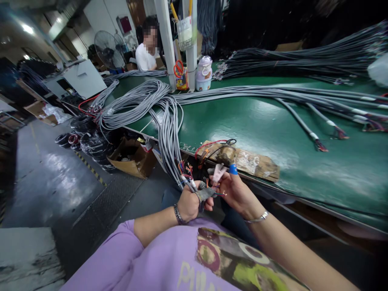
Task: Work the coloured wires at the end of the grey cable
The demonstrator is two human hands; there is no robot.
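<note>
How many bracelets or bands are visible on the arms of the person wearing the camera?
2: a dark band, just behind the left hand, which holds gray cables; and a silver bracelet, just behind the right hand. The purple sleeve might hide others.

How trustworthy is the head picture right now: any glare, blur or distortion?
Head view: glare bleaches patches of the green tabletop and grey floor; head view: the white cabinet leans, likely wide-lens distortion or camera tilt; head view: the wire ends between the left hand and right hand look too soft to count.
</note>
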